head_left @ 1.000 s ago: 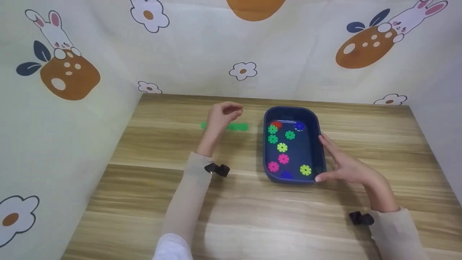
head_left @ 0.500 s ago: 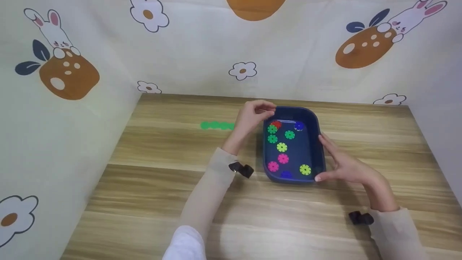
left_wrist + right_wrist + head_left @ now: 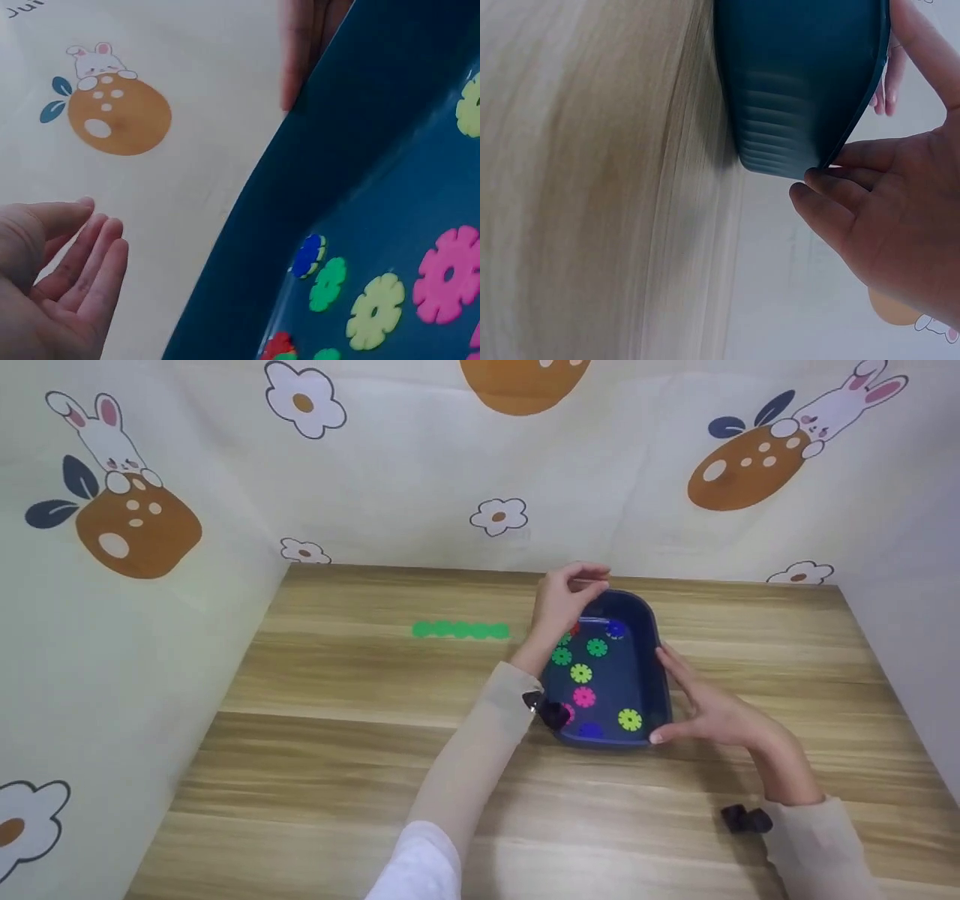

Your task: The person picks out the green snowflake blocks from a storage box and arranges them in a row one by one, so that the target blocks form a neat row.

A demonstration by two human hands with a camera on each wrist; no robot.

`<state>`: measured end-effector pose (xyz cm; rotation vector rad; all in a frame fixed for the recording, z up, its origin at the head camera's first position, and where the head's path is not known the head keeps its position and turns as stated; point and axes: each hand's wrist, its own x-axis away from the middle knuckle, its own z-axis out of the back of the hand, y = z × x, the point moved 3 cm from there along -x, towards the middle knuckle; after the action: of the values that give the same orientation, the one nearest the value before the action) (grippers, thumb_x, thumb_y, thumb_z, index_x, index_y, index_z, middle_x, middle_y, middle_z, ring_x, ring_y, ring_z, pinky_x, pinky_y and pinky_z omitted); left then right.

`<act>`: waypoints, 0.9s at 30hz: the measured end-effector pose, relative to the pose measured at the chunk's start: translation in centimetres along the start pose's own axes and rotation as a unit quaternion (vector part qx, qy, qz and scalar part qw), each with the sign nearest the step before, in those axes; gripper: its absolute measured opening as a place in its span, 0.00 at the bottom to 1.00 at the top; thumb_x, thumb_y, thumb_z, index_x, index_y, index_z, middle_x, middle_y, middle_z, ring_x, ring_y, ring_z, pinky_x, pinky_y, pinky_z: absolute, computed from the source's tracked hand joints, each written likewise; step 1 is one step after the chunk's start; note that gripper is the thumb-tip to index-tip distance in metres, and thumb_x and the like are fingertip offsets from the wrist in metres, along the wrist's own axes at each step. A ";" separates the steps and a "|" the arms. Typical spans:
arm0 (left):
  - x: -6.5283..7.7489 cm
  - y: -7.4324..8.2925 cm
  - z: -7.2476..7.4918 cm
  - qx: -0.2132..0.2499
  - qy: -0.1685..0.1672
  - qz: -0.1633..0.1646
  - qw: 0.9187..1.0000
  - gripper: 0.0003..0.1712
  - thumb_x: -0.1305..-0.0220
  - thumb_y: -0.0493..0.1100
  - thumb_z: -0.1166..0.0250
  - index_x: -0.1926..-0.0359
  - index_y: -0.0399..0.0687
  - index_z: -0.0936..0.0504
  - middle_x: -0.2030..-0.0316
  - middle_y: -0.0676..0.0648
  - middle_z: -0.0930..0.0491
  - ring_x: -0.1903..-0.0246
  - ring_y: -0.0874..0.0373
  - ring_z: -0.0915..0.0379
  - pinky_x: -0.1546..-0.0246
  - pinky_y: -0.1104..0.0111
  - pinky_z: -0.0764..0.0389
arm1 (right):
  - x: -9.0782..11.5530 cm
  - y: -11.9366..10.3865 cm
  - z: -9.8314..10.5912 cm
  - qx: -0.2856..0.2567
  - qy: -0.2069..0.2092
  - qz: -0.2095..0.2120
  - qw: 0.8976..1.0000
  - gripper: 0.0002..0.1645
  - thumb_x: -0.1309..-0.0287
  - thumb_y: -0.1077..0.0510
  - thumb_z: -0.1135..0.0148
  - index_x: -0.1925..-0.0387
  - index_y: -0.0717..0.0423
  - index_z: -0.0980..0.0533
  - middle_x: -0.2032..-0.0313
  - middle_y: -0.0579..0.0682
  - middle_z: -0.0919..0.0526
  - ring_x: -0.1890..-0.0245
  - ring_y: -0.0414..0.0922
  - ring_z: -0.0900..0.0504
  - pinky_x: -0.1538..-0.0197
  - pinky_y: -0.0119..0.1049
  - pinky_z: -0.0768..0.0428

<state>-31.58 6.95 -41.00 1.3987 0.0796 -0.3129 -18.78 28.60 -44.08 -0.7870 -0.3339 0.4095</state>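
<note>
My left hand [image 3: 566,600] hovers at the far left corner of the blue plastic tray [image 3: 663,690]. In the left wrist view its fingers [image 3: 101,289] are loosely bent, with nothing between them and the thumb. Inside the tray lie several notched flower-shaped discs: pink [image 3: 584,697], yellow [image 3: 630,720], green [image 3: 597,647] and blue [image 3: 616,629]. A red disc [image 3: 279,346] lies partly hidden at the far left. My right hand [image 3: 720,712] rests against the tray's right side, thumb spread toward the near corner, its fingers [image 3: 825,199] touching the outside near the rim.
Left of the tray, a row of joined green discs [image 3: 460,630] lies on the wooden table [image 3: 337,780]. A printed cloth wall [image 3: 390,472] stands along the back and sides. Black wrist cameras sit on both sleeves.
My left hand has moved right, from over the green row to over the tray's far left corner, leaving the row in full view. My right hand keeps its place at the tray.
</note>
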 end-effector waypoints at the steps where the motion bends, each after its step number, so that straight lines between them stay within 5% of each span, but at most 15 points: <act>1: 0.0 -0.2 -0.3 0.003 -0.002 -0.001 1.000 0.12 0.37 0.37 0.31 0.52 0.41 0.13 0.55 0.43 0.12 0.57 0.57 0.14 0.55 0.78 0.18 | 0.0 0.0 0.0 0.001 0.000 0.000 1.000 0.75 0.57 0.50 0.19 0.21 0.59 0.61 0.21 0.63 0.67 0.23 0.69 0.62 0.27 0.71 0.55; 8: -0.3 -1.3 -1.9 -0.035 -0.040 0.018 0.998 0.12 0.36 0.40 0.31 0.52 0.43 0.13 0.54 0.45 0.12 0.55 0.57 0.15 0.53 0.80 0.20 | 0.1 0.3 0.0 -0.005 0.001 0.005 1.000 0.76 0.58 0.50 0.18 0.22 0.62 0.61 0.21 0.63 0.67 0.23 0.69 0.63 0.27 0.72 0.55; 15: -0.6 -2.8 -2.0 -0.075 -0.009 0.017 0.997 0.10 0.33 0.43 0.33 0.54 0.45 0.13 0.57 0.48 0.12 0.58 0.60 0.16 0.56 0.81 0.21 | 0.0 0.0 -0.5 -0.005 0.000 0.006 1.000 0.76 0.58 0.50 0.18 0.22 0.62 0.61 0.21 0.62 0.67 0.23 0.68 0.62 0.27 0.71 0.55; 20: -0.3 -3.7 -2.6 -0.129 -0.105 0.035 0.985 0.09 0.33 0.41 0.34 0.54 0.47 0.13 0.56 0.49 0.12 0.58 0.61 0.17 0.57 0.80 0.21 | 0.1 -0.1 -0.5 -0.003 -0.001 0.001 1.000 0.75 0.58 0.49 0.19 0.21 0.60 0.61 0.21 0.62 0.67 0.23 0.68 0.62 0.27 0.71 0.55; 27: 0.0 -4.3 -3.3 -0.198 -0.226 0.095 0.949 0.15 0.36 0.34 0.33 0.49 0.48 0.15 0.50 0.49 0.14 0.50 0.59 0.20 0.50 0.74 0.20 | 0.1 -0.2 -0.1 -0.003 -0.007 -0.009 1.000 0.74 0.56 0.50 0.20 0.21 0.57 0.62 0.20 0.59 0.68 0.23 0.68 0.62 0.28 0.71 0.55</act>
<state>-32.26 9.57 -45.73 0.9020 -0.3520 -0.4242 -18.59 28.49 -43.98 -0.7877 -0.3556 0.3984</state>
